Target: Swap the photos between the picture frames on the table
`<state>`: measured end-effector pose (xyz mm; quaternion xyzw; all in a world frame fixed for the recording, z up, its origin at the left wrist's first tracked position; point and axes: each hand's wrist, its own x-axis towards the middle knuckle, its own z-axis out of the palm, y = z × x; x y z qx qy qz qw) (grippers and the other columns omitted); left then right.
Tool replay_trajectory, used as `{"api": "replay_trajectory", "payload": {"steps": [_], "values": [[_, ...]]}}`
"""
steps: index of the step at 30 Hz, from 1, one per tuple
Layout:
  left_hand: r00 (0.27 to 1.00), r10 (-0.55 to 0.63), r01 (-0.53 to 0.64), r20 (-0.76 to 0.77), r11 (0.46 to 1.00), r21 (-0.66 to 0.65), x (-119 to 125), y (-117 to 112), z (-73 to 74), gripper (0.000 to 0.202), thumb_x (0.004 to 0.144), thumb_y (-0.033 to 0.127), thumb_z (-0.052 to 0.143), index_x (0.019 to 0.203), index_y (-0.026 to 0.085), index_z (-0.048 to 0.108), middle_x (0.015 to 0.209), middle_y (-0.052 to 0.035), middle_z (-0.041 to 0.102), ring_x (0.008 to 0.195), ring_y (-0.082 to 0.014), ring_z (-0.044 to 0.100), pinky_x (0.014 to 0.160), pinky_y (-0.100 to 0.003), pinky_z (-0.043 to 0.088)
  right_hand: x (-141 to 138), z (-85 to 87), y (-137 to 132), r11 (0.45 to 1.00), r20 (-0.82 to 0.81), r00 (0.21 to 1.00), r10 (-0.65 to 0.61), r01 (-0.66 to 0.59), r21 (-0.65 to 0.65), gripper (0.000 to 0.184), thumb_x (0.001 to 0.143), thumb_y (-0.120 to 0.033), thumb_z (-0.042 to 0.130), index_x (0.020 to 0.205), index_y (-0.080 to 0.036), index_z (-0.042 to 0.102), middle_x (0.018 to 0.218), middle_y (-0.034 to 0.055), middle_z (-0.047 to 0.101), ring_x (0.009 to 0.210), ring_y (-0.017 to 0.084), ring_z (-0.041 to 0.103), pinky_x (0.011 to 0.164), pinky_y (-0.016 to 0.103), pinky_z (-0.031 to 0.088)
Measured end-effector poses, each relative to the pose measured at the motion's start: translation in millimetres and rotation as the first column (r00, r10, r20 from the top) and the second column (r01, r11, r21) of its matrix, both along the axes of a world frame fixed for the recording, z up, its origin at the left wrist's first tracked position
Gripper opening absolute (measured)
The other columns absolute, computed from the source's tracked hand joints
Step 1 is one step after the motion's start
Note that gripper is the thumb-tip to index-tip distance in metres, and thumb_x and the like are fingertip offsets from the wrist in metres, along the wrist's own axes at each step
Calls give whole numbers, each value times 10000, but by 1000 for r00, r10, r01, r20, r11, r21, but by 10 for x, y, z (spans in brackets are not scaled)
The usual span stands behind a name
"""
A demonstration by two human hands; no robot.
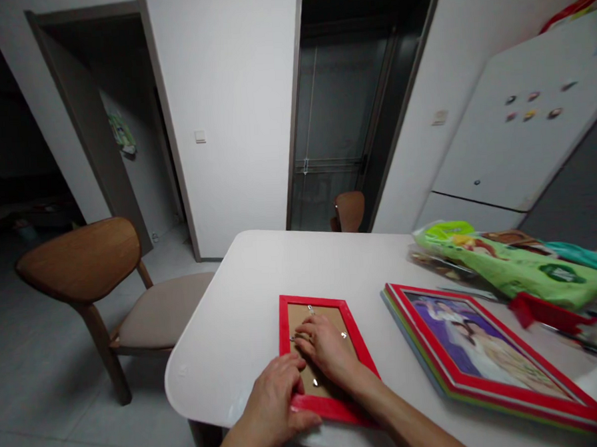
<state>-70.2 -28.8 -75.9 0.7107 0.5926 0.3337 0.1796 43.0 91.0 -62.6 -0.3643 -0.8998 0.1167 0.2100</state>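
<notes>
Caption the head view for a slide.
Left hand and right hand on a face-down red frame beside a framed photo on a white table.

Open table (215, 348) lies left of the frame (333, 315) and beyond it to the far edge, leaving room for a hand. A bare strip also runs between frame and stack (485, 347). The stack, packet (525, 265) and red box (548, 314) crowd the right side. The left hand (275, 398) and right forearm (393, 405) obstruct the near approach.
</notes>
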Motion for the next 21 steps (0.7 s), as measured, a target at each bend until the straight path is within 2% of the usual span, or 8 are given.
{"api": "replay_trajectory", "payload": {"steps": [3, 6, 11, 14, 18, 21], "values": [[1000, -1, 1, 10, 1000, 9, 0, 8, 3, 345, 448, 228, 777, 695, 188, 539, 1119, -42, 532, 1050, -197, 441, 896, -289, 334, -171, -58, 6, 1000, 4, 1000, -7, 7, 0, 195, 753, -236, 459, 696, -185, 639, 733, 43, 591, 744, 146, 498, 701, 240, 345], [1000, 0, -1, 19, 1000, 9, -7, 14, -8, 345, 451, 243, 775, 697, 189, 539, 1129, -49, 528, 1054, -206, 440, 903, -304, 331, -179, -91, 75, 999, 10, 999, -49, 49, 8, 188, 757, -241, 459, 697, -173, 625, 744, 51, 586, 749, 144, 493, 705, 239, 336], [999, -11, 11, 37, 1000, -5, -17, 15, -25, 319, 523, 366, 724, 714, 188, 540, 1130, -72, 525, 1072, -216, 429, 911, -326, 326, -20, -87, 284, 979, 33, 979, -201, 200, 30, 250, 785, -256, 399, 832, -128, 609, 830, 92, 569, 797, 169, 480, 728, 262, 322], [999, -19, 19, 46, 1000, -6, -21, 17, -25, 320, 527, 378, 718, 712, 190, 536, 1136, -72, 520, 1074, -216, 427, 911, -327, 326, 30, -90, 391, 964, 65, 962, -266, 265, 31, 282, 787, -257, 376, 875, -134, 614, 846, 100, 563, 809, 186, 471, 720, 279, 321], [998, -24, 24, 53, 1000, -3, -25, 19, -9, 320, 509, 351, 733, 698, 193, 528, 1133, -66, 522, 1068, -215, 432, 904, -318, 333, 0, -83, 429, 958, 88, 954, -287, 286, 23, 302, 779, -272, 379, 978, -204, 595, 910, 86, 553, 838, 196, 463, 700, 281, 330], [999, -19, 20, 41, 999, -27, -19, 13, 19, 312, 506, 320, 735, 699, 193, 526, 1137, -66, 516, 1069, -215, 429, 911, -323, 323, 4, -25, 373, 962, 86, 959, -272, 271, 23, 310, 771, -282, 384, 990, -206, 590, 930, 89, 553, 848, 204, 465, 711, 292, 335]]}}
